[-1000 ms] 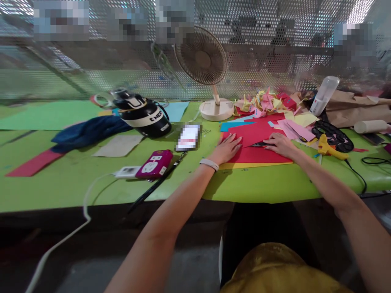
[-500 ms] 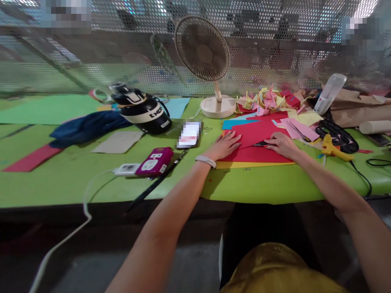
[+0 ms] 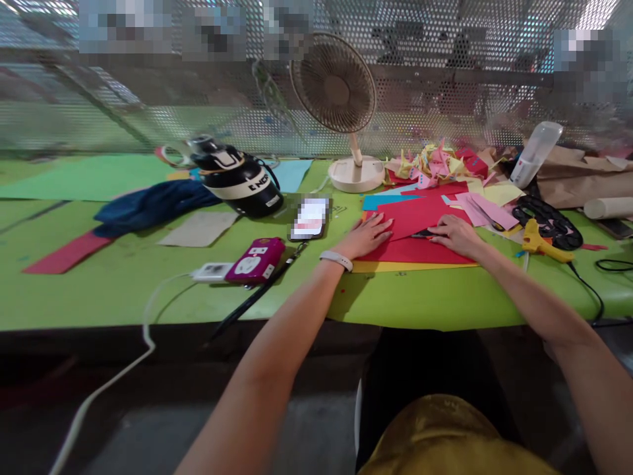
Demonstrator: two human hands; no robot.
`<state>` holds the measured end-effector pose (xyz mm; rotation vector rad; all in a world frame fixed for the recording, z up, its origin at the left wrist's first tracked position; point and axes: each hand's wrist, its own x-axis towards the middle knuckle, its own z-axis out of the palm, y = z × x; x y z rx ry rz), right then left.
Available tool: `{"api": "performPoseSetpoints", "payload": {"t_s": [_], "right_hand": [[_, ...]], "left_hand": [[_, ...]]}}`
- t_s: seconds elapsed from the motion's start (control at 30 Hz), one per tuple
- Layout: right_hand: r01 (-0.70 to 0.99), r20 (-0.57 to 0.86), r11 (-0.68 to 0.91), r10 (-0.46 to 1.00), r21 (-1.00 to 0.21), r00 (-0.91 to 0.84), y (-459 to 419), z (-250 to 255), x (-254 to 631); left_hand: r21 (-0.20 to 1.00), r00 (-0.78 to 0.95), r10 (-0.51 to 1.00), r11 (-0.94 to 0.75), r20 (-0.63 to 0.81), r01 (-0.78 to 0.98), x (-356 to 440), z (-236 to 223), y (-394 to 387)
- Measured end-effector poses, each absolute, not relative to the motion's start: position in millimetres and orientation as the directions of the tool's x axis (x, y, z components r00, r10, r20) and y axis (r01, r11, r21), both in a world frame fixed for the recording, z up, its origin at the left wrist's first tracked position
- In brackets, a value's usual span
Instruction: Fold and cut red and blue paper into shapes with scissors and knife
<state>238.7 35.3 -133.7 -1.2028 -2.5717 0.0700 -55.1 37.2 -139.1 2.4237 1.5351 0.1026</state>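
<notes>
My left hand (image 3: 368, 237) lies flat with fingers spread on red paper (image 3: 418, 216), pressing its left part. To its right, my right hand (image 3: 455, 235) is closed low over the same paper, fingers curled together. A dark, slim tool (image 3: 422, 233) pokes out leftward from its fingertips; most of it is hidden, so its kind is unclear. The tool lies at the edge of the upper red layer, over a lower red layer (image 3: 428, 251). Yellow paper (image 3: 415, 267) shows beneath, and blue paper (image 3: 383, 202) sticks out behind.
A yellow glue gun (image 3: 544, 244) sits right of my right hand, by pink paper pieces (image 3: 487, 210). Folded paper shapes (image 3: 432, 163) are heaped beside a fan (image 3: 357, 173). On the left are a phone (image 3: 310, 219), a purple box (image 3: 256, 261) and a black bottle (image 3: 242, 185).
The whole view has shifted slightly, so the things on the left appear further right. Both hands keep their places on the red paper, with no clear movement of the tool.
</notes>
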Motion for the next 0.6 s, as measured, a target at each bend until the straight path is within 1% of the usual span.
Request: {"api": "performPoseSetpoints", "payload": {"t_s": [0.23, 0.4, 0.6], "right_hand": [[0.723, 0.255, 0.667, 0.742, -0.180, -0.620, 35.2, -133.1, 241.0], [0.709, 0.265, 0.678, 0.731, -0.191, -0.628, 34.1, -132.6, 243.3], [0.721, 0.272, 0.676, 0.731, -0.155, -0.626, 33.0, -133.4, 237.9]], "left_hand": [[0.234, 0.430, 0.900, -0.402, -0.078, 0.885, -55.8, -141.0, 37.7], [0.251, 0.440, 0.894, -0.409, -0.082, 0.878, -56.3, -140.8, 38.1], [0.256, 0.435, 0.897, -0.405, -0.073, 0.878, -56.1, -140.9, 39.2]]}}
